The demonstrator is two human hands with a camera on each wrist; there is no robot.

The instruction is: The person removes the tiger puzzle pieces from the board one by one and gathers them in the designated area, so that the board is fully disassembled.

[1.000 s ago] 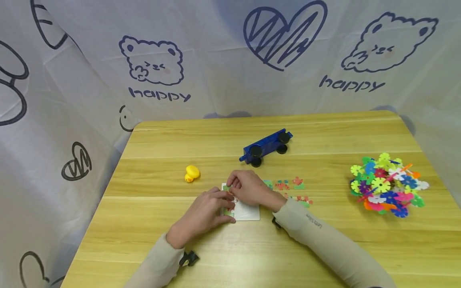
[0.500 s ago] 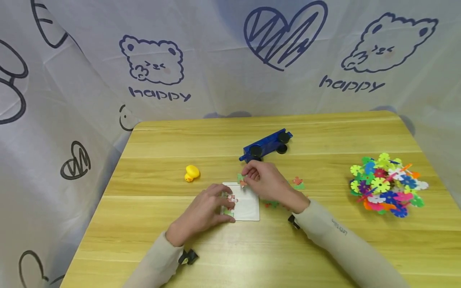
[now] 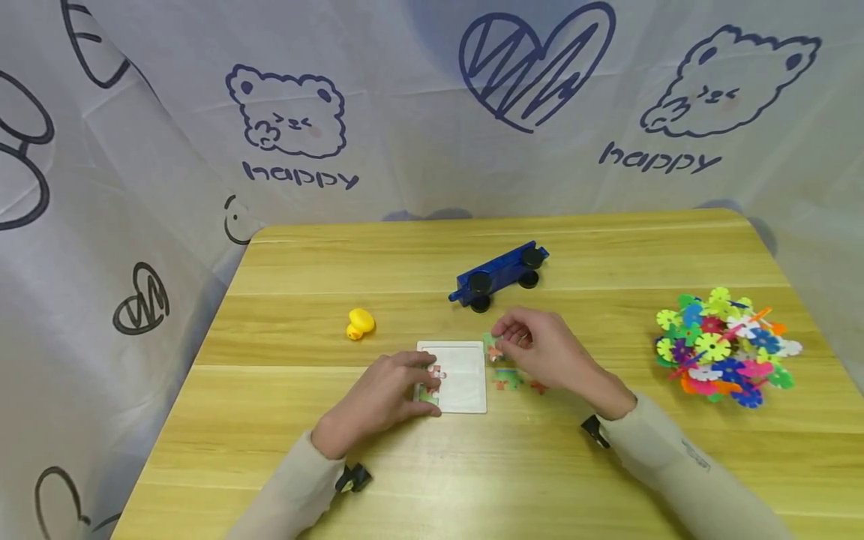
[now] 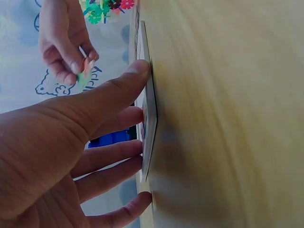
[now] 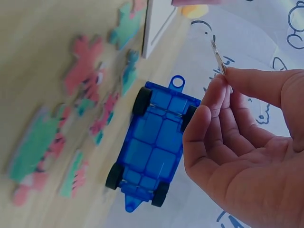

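Observation:
My left hand (image 3: pixel 385 386) rests on the left side of a small white puzzle tray (image 3: pixel 464 379). Its thumb touches the tray's near edge and its other fingers reach over jigsaw pieces (image 3: pixel 429 394) along the left side, partly covering them. In the left wrist view, those fingers (image 4: pixel 111 154) are extended against the tray. My right hand (image 3: pixel 550 351) is just right of the tray, pinching a green and orange jigsaw piece (image 3: pixel 489 343) between thumb and fingertips. The right wrist view shows this piece (image 5: pixel 218 58) edge-on, raised in the hand.
Several loose jigsaw pieces (image 3: pixel 508 379) lie right of the tray, partly under the right hand. Behind is a blue toy wagon (image 3: pixel 499 274) with black wheels. A yellow toy duck (image 3: pixel 361 322) sits left, and a pile of colourful flower-shaped pieces (image 3: pixel 729 349) right.
My right hand has lifted a jigsaw piece from the tray's far left corner and carried it right, past the tray's edge. The left hand has stayed in place.

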